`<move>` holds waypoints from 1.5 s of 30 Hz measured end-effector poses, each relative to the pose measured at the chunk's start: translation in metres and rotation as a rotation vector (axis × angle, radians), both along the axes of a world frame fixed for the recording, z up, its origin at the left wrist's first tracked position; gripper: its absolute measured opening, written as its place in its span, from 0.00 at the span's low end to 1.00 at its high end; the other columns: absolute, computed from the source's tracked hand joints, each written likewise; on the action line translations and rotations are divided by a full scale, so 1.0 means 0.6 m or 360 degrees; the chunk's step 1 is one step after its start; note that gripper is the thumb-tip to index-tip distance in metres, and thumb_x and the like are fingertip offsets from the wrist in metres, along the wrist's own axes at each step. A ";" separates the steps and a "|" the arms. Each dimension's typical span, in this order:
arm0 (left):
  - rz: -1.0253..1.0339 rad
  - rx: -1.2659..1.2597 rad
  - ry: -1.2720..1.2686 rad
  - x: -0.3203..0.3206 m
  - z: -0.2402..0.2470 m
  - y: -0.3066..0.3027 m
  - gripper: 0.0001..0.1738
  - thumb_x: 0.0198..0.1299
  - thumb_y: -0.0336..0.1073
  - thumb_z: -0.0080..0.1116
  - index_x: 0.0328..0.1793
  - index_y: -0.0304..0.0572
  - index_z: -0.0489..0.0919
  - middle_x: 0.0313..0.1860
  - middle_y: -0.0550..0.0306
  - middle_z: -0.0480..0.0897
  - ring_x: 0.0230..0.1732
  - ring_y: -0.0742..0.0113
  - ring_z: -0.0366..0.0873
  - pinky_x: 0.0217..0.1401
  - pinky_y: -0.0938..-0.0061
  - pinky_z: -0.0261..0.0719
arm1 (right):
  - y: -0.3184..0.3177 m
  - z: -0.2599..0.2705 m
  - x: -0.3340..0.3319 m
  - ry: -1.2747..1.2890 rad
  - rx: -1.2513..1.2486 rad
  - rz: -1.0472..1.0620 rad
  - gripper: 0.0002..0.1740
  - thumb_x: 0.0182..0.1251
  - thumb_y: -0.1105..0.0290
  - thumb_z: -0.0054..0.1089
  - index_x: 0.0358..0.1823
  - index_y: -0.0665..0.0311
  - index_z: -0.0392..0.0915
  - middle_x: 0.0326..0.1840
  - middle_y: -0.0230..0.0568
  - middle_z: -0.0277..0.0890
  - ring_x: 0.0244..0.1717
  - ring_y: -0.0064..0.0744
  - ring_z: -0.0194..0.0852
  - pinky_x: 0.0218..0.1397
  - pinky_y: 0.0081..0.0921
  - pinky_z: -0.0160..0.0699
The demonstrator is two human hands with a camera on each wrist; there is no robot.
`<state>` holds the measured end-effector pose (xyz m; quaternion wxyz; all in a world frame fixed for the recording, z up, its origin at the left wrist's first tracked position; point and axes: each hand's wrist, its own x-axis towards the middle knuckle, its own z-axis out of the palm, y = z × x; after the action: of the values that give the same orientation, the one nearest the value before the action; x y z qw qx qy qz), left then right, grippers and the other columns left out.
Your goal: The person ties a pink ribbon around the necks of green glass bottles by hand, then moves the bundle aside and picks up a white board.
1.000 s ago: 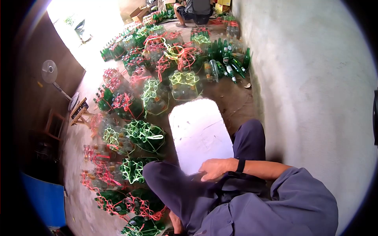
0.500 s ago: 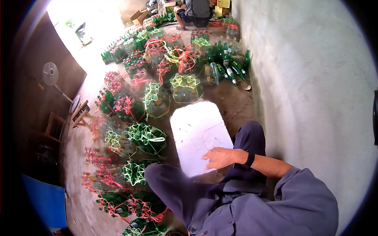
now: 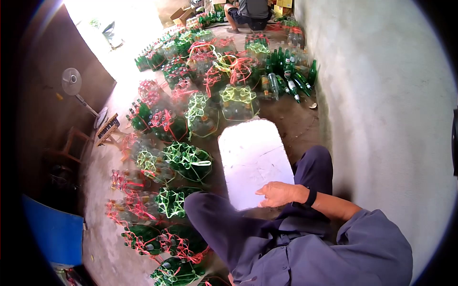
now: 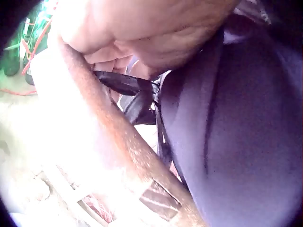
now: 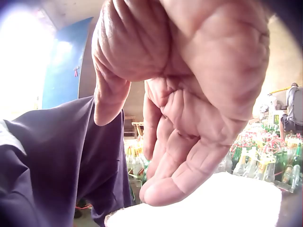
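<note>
In the head view, my right hand (image 3: pixel 277 194) lies over the near right corner of a white rounded board (image 3: pixel 255 159) in front of my lap. Its fingers look relaxed and slightly bent in the right wrist view, with nothing between them, fingertips close over the board. My left hand (image 4: pixel 142 28) is low beside my purple trousers (image 4: pixel 227 127), nearly out of the head view. Its fingers are bent next to a knotted black strip (image 4: pixel 125 84) and a long brown bar (image 4: pixel 123 137); I cannot tell whether it grips either.
Tied bundles of bottles (image 3: pixel 187 159) cover the floor to the left and ahead. Loose green bottles (image 3: pixel 300 83) lie and stand by the wall (image 3: pixel 381 105). Farther off, a person (image 3: pixel 253 12) sits low. A fan (image 3: pixel 71 81) and a small wooden rack (image 3: pixel 107 129) stand at left.
My right hand rose from the board's near edge onto its surface, then settled by its right corner. My left hand has mostly dropped out of the head view. The view has shifted slightly.
</note>
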<state>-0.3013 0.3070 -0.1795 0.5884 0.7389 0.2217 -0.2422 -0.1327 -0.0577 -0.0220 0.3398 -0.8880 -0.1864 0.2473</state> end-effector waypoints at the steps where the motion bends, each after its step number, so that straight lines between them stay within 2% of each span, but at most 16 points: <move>1: 0.0005 0.0010 0.0009 -0.002 0.000 0.005 0.14 0.71 0.35 0.57 0.56 0.33 0.83 0.43 0.57 0.85 0.39 0.68 0.79 0.45 0.72 0.79 | 0.007 0.001 0.000 0.0003 -0.0002 0.0020 0.34 0.72 0.51 0.64 0.64 0.77 0.77 0.48 0.69 0.85 0.53 0.64 0.85 0.59 0.46 0.82; 6: 0.0012 0.0047 0.0043 -0.023 -0.009 0.021 0.15 0.70 0.34 0.57 0.57 0.33 0.83 0.44 0.56 0.85 0.39 0.66 0.80 0.46 0.71 0.79 | 0.039 -0.008 -0.013 -0.0015 -0.0031 0.0104 0.33 0.72 0.51 0.61 0.63 0.76 0.78 0.49 0.67 0.85 0.54 0.66 0.83 0.62 0.50 0.80; 8: 0.0015 0.0059 0.0055 -0.030 -0.013 0.028 0.15 0.70 0.34 0.57 0.58 0.33 0.83 0.44 0.56 0.85 0.39 0.66 0.80 0.46 0.71 0.79 | 0.051 -0.005 -0.018 0.0075 -0.0136 0.0113 0.27 0.69 0.51 0.61 0.50 0.72 0.85 0.49 0.62 0.86 0.55 0.63 0.84 0.61 0.50 0.80; 20: -0.0001 0.0126 0.0134 -0.081 -0.055 0.071 0.17 0.68 0.32 0.58 0.60 0.34 0.83 0.46 0.54 0.85 0.40 0.63 0.80 0.48 0.69 0.80 | 0.057 0.009 -0.016 0.0139 -0.0152 0.0217 0.29 0.73 0.51 0.59 0.57 0.74 0.80 0.49 0.65 0.85 0.56 0.66 0.82 0.61 0.52 0.78; 25: -0.0053 0.0201 0.0100 -0.124 -0.086 0.116 0.17 0.67 0.31 0.58 0.60 0.34 0.82 0.47 0.53 0.86 0.40 0.61 0.80 0.49 0.68 0.81 | 0.020 0.024 -0.006 -0.0134 -0.0001 -0.0001 0.24 0.70 0.54 0.63 0.51 0.73 0.83 0.46 0.64 0.86 0.53 0.63 0.84 0.60 0.51 0.81; 26: -0.0185 0.0274 -0.0034 -0.135 -0.092 0.134 0.18 0.67 0.31 0.59 0.60 0.34 0.82 0.47 0.53 0.86 0.41 0.61 0.80 0.49 0.68 0.81 | 0.005 0.029 0.001 -0.0199 0.0020 -0.0056 0.24 0.70 0.55 0.63 0.52 0.73 0.83 0.47 0.64 0.86 0.53 0.63 0.84 0.61 0.50 0.81; 28: -0.1167 0.1104 -0.1100 -0.154 -0.115 0.195 0.18 0.66 0.31 0.59 0.61 0.34 0.82 0.47 0.53 0.86 0.41 0.60 0.81 0.49 0.67 0.81 | -0.044 0.050 0.020 -0.0325 0.0293 -0.0264 0.24 0.71 0.57 0.63 0.55 0.72 0.83 0.49 0.64 0.86 0.54 0.63 0.84 0.62 0.49 0.81; 30: -0.1254 0.1368 -0.1468 -0.142 -0.134 0.247 0.18 0.66 0.30 0.59 0.61 0.34 0.82 0.48 0.53 0.86 0.41 0.60 0.81 0.49 0.67 0.81 | -0.107 0.072 0.030 -0.0801 0.0200 -0.0686 0.28 0.69 0.61 0.69 0.63 0.75 0.79 0.61 0.67 0.81 0.63 0.58 0.82 0.67 0.41 0.80; 32: 0.0451 -0.0011 -0.0461 -0.064 -0.049 0.167 0.08 0.68 0.27 0.55 0.45 0.30 0.84 0.39 0.56 0.86 0.38 0.72 0.82 0.43 0.76 0.81 | -0.151 0.107 0.032 -0.1119 0.0017 -0.1225 0.28 0.67 0.68 0.71 0.64 0.77 0.78 0.66 0.66 0.79 0.69 0.61 0.78 0.70 0.41 0.79; 33: 0.0586 -0.0099 -0.0512 -0.028 0.003 0.152 0.07 0.67 0.24 0.54 0.44 0.30 0.83 0.38 0.53 0.86 0.37 0.69 0.82 0.46 0.75 0.84 | -0.184 0.087 0.030 -0.1320 -0.0057 -0.1336 0.29 0.68 0.66 0.71 0.65 0.79 0.77 0.67 0.66 0.78 0.69 0.61 0.77 0.73 0.40 0.77; 36: 0.0514 0.0202 -0.0780 0.083 0.148 0.114 0.10 0.73 0.28 0.52 0.49 0.32 0.83 0.45 0.54 0.86 0.42 0.70 0.81 0.46 0.74 0.81 | -0.230 0.097 -0.004 -0.1074 -0.0051 -0.1416 0.31 0.68 0.61 0.68 0.64 0.80 0.78 0.64 0.70 0.79 0.67 0.62 0.79 0.72 0.43 0.76; 37: 0.0468 0.0353 -0.0988 0.114 0.169 0.106 0.10 0.73 0.28 0.52 0.49 0.33 0.84 0.40 0.58 0.85 0.34 0.74 0.76 0.37 0.78 0.74 | -0.240 0.090 -0.009 -0.0844 -0.0062 -0.1434 0.32 0.69 0.59 0.67 0.65 0.80 0.77 0.64 0.70 0.79 0.68 0.62 0.78 0.73 0.44 0.76; 38: 0.0442 0.0258 -0.0945 0.114 0.130 0.139 0.11 0.75 0.30 0.52 0.52 0.33 0.83 0.43 0.57 0.85 0.37 0.74 0.76 0.42 0.77 0.74 | -0.240 0.089 -0.005 -0.0836 -0.0107 -0.1417 0.34 0.69 0.56 0.66 0.66 0.79 0.77 0.64 0.70 0.80 0.67 0.61 0.79 0.72 0.43 0.76; 39: 0.0347 0.0188 -0.1099 0.165 0.243 0.072 0.11 0.75 0.29 0.51 0.54 0.33 0.83 0.46 0.56 0.85 0.42 0.73 0.77 0.49 0.76 0.76 | -0.243 0.084 -0.007 -0.0829 -0.0115 -0.1409 0.34 0.69 0.56 0.66 0.66 0.79 0.77 0.64 0.70 0.80 0.67 0.61 0.79 0.72 0.43 0.76; 41: 0.0306 0.0225 -0.1181 0.208 0.297 0.041 0.10 0.75 0.30 0.56 0.55 0.32 0.83 0.51 0.54 0.86 0.54 0.67 0.81 0.61 0.71 0.78 | -0.254 0.066 -0.031 -0.0433 -0.0291 -0.1238 0.34 0.68 0.56 0.67 0.66 0.78 0.78 0.64 0.69 0.80 0.67 0.60 0.80 0.72 0.42 0.76; 45: 0.0186 0.0202 -0.1319 0.275 0.351 -0.013 0.09 0.73 0.29 0.58 0.54 0.33 0.83 0.52 0.51 0.87 0.58 0.63 0.81 0.65 0.67 0.76 | -0.266 0.060 -0.028 -0.0355 -0.0267 -0.1128 0.34 0.67 0.55 0.68 0.65 0.76 0.80 0.65 0.65 0.80 0.67 0.59 0.80 0.73 0.41 0.76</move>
<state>-0.1360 0.2994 0.0309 0.5939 0.7947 0.0223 0.1232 -0.1495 -0.2176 0.0139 0.3081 -0.9436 0.1173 0.0306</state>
